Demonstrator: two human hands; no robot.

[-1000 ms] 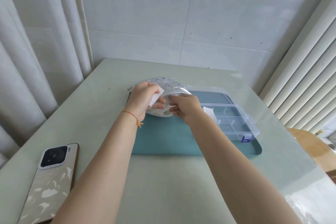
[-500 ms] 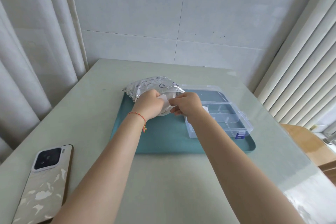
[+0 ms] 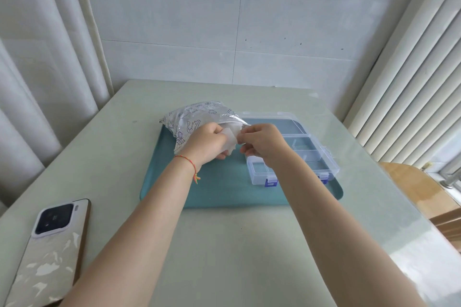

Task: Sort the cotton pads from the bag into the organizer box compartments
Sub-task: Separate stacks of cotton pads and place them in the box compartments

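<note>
I see both hands meeting over the far left part of the teal tray (image 3: 224,194), and my left hand (image 3: 207,143) has its grip curled round a white cotton pad (image 3: 230,141), soft-edged and roughly square, held upright between the two hands. My right hand (image 3: 262,142) closes its grip in a pinch on the pad's right edge, fingertips bent inward. Just behind the grip lies the bag (image 3: 197,119), a crinkled, shiny plastic pouch printed with dark line drawings, its mouth turned toward the hands with more white pads showing inside. To the right of the grip sits the organizer box (image 3: 311,154), clear hard plastic, rectangular, with thin dividers and blue latches on its near wall; its lid lies open flat behind it. I can see no pads in the compartments that show, though my right forearm hides part of the box. The tray is flat, matte, with rounded corners, resting on the pale, glossy bench (image 3: 224,257). Well to the near left of the grip lies a phone (image 3: 50,252), face down, in a marbled beige case.
</note>
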